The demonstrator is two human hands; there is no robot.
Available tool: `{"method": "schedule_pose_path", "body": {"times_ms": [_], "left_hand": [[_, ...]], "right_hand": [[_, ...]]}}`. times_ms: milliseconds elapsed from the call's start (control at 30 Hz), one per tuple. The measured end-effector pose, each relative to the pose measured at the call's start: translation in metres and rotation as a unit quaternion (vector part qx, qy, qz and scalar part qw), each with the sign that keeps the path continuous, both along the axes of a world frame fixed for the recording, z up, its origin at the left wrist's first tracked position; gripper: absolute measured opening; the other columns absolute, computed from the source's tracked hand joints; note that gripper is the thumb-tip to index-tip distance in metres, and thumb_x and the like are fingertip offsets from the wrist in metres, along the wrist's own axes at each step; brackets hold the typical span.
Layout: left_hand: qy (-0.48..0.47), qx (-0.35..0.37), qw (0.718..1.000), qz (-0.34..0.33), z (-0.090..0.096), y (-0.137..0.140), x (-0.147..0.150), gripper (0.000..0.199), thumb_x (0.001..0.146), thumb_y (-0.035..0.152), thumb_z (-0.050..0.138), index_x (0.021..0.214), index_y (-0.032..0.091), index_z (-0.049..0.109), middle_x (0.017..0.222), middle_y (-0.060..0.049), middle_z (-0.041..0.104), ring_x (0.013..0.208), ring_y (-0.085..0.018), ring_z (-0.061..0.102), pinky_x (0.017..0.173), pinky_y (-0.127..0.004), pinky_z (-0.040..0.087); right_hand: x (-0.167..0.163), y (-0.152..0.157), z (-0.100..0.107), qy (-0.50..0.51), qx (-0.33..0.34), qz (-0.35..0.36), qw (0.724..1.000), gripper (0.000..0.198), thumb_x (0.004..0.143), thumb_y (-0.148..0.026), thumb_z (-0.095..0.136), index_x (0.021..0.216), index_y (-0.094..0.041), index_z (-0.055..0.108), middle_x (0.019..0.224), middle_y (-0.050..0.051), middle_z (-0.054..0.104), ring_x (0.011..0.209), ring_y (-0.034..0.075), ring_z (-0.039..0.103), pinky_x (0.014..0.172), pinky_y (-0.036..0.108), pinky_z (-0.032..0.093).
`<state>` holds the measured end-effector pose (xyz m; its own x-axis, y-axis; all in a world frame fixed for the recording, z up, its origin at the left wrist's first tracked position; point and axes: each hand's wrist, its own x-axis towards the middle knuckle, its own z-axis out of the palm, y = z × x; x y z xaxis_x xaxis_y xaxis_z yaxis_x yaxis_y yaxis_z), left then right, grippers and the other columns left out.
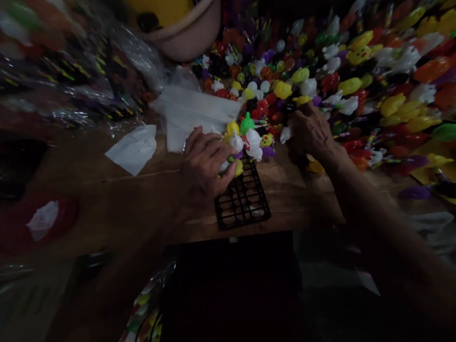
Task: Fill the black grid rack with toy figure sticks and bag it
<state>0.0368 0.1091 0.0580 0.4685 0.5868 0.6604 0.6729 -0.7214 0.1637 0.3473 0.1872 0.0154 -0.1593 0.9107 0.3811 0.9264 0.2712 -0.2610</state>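
A black grid tray (243, 194) lies on the wooden table, with several small animal-shaped plastic toys (253, 142) clustered upright at its far end. My left hand (210, 159) curls around the left side of this cluster. Its thumb and fingers close on a few toys, among them a pale one and a yellow-green one (239, 167). At the near edge of the toy pile is my right hand (309, 126), its fingers bent downward and mostly hidden. Close to those fingers are a white toy (285, 134) and a yellow toy (302, 99).
A large pile of colourful toys (351, 85) spreads over the back and right. White plastic bags (199, 114) and a white sheet (133, 148) lie left of the tray. Further back stands a pink basin (188, 33). Clear wrapped bundles (71, 66) fill the left; a red container (67, 213) sits below.
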Motion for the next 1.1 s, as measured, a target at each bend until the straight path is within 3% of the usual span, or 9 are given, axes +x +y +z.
{"method": "schedule_pose_path", "body": {"times_ms": [133, 267, 367, 433, 533, 700, 867, 1100], "left_hand": [[0.003, -0.037, 0.999, -0.009, 0.005, 0.0, -0.002, 0.013, 0.092, 0.031, 0.059, 0.097, 0.031, 0.07, 0.093, 0.001, 0.075, 0.108, -0.026, 0.067, 0.118, -0.059, 0.037], [0.009, -0.02, 1.0, -0.022, 0.008, -0.005, -0.003, 0.014, 0.093, 0.032, 0.058, 0.101, 0.029, 0.069, 0.096, 0.001, 0.075, 0.109, -0.026, 0.067, 0.115, -0.06, 0.04], [0.017, -0.03, 0.999, -0.024, 0.005, -0.007, -0.002, 0.017, 0.095, 0.03, 0.056, 0.105, 0.028, 0.069, 0.1, -0.001, 0.074, 0.113, -0.027, 0.065, 0.116, -0.061, 0.038], [0.022, -0.048, 0.998, -0.034, 0.003, -0.008, -0.002, 0.02, 0.096, 0.03, 0.054, 0.11, 0.026, 0.068, 0.102, -0.003, 0.073, 0.115, -0.028, 0.063, 0.117, -0.062, 0.036], [0.027, -0.056, 0.997, -0.034, 0.004, -0.008, -0.003, 0.024, 0.096, 0.028, 0.054, 0.116, 0.025, 0.065, 0.104, -0.004, 0.072, 0.114, -0.027, 0.063, 0.112, -0.055, 0.045], [0.037, -0.019, 0.999, -0.036, 0.006, -0.009, -0.001, 0.032, 0.091, 0.016, 0.053, 0.122, 0.018, 0.062, 0.112, -0.005, 0.071, 0.113, -0.025, 0.064, 0.107, -0.045, 0.051], [0.029, -0.065, 0.997, -0.013, 0.007, -0.009, 0.003, 0.032, 0.091, 0.013, 0.051, 0.122, 0.017, 0.061, 0.115, -0.005, 0.072, 0.115, -0.024, 0.064, 0.109, -0.044, 0.05], [0.012, -0.107, 0.994, -0.031, 0.014, -0.003, 0.0, 0.034, 0.088, 0.017, 0.052, 0.12, 0.025, 0.063, 0.116, -0.003, 0.073, 0.115, -0.025, 0.063, 0.103, -0.045, 0.054]], "right_hand": [[0.002, -0.017, 0.019, -0.022, -0.011, 0.003, 1.0, 0.024, 0.089, -0.017, 0.059, 0.113, -0.012, 0.063, 0.114, 0.018, 0.064, 0.101, 0.025, 0.059, 0.081, 0.036, 0.041], [-0.009, -0.057, 0.029, 0.049, -0.048, -0.019, 0.997, 0.009, 0.09, -0.027, 0.065, 0.091, -0.018, 0.066, 0.078, 0.008, 0.065, 0.07, 0.019, 0.057, 0.064, 0.035, 0.037], [-0.025, -0.096, 0.022, 0.172, -0.082, -0.006, 0.982, 0.015, 0.086, -0.034, 0.07, 0.084, -0.02, 0.069, 0.071, 0.004, 0.065, 0.063, 0.017, 0.055, 0.06, 0.033, 0.039], [-0.041, -0.119, 0.013, 0.276, -0.099, 0.013, 0.956, 0.023, 0.086, -0.042, 0.069, 0.087, -0.02, 0.071, 0.075, 0.003, 0.068, 0.066, 0.017, 0.057, 0.061, 0.032, 0.043], [-0.07, -0.138, -0.001, 0.371, -0.112, 0.044, 0.921, 0.031, 0.088, -0.05, 0.064, 0.088, -0.02, 0.071, 0.079, 0.002, 0.068, 0.071, 0.017, 0.06, 0.065, 0.031, 0.048], [-0.117, -0.129, -0.014, 0.423, -0.091, 0.061, 0.899, 0.028, 0.088, -0.045, 0.064, 0.096, -0.02, 0.071, 0.093, 0.004, 0.072, 0.083, 0.02, 0.065, 0.076, 0.034, 0.054], [-0.135, -0.111, -0.028, 0.479, -0.106, 0.085, 0.867, 0.037, 0.086, -0.053, 0.064, 0.105, -0.022, 0.069, 0.105, 0.007, 0.073, 0.098, 0.023, 0.067, 0.09, 0.04, 0.056], [-0.124, -0.109, -0.034, 0.41, -0.077, 0.073, 0.906, 0.033, 0.089, -0.049, 0.062, 0.105, -0.02, 0.068, 0.105, 0.009, 0.074, 0.1, 0.024, 0.068, 0.092, 0.04, 0.056]]}}
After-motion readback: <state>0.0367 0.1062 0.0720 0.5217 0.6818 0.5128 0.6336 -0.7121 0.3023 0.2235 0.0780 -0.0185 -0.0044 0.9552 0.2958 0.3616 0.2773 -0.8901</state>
